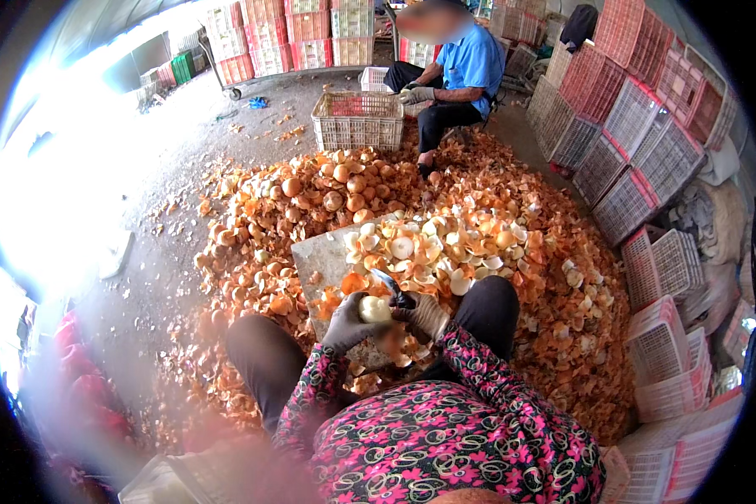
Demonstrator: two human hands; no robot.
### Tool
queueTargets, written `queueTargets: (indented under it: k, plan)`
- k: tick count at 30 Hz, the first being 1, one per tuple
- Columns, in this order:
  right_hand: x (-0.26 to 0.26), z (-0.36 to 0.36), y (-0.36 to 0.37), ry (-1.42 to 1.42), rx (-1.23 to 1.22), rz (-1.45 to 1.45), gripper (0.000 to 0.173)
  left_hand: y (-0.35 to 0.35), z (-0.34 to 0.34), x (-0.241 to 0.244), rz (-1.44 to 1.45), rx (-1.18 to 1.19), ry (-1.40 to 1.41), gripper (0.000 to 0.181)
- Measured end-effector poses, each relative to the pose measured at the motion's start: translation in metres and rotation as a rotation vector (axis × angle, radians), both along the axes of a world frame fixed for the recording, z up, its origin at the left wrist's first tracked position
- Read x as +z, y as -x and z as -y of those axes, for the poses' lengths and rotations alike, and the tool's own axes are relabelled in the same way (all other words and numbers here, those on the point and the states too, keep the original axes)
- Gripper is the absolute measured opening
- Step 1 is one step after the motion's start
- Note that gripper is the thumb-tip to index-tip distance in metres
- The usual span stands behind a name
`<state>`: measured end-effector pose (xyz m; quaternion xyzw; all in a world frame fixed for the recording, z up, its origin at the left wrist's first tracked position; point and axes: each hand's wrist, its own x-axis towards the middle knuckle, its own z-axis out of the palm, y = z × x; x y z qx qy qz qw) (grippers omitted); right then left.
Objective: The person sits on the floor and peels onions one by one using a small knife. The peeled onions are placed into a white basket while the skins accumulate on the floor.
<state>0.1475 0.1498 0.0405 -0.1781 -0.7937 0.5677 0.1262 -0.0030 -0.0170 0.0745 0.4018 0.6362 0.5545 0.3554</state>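
A pale peeled onion (374, 309) rests in my gloved left hand (350, 325), the fingers curled around its left side and underside. My right hand (426, 317), also gloved, grips a knife (387, 281) by its dark handle; the blade points up and to the left, just above the onion. Beneath both hands is a flat board (318, 258), partly covered by onion skins and cut pieces. Beyond my hands lies a heap of pale and orange onion peelings (441, 242). A blurred patch hides what is just below the onion.
Unpeeled onions (334, 189) are piled beyond the board. A plastic crate (359, 129) stands farther off, beside a seated person (463, 69) in a blue shirt. Stacked crates (642, 145) line the right side, with more crates (290, 38) at the back. Loose skins (567, 359) cover the floor.
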Motion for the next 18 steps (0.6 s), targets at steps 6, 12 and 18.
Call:
queueTargets:
  k: [6, 12, 18]
  plan:
    - [-0.009, 0.015, -0.007, 0.817, 0.086, 0.037, 0.029, -0.007, 0.002, 0.012, 0.025, -0.107, -0.148, 0.077]
    - [-0.006, 0.016, -0.015, 1.185, 0.044, 0.050, 0.024, -0.013, 0.003, 0.007, 0.275, -0.040, -0.095, 0.073]
    - [-0.018, 0.005, -0.017, 0.748, 0.059, -0.108, 0.020, -0.008, 0.000, 0.014, 0.343, -0.021, -0.127, 0.074]
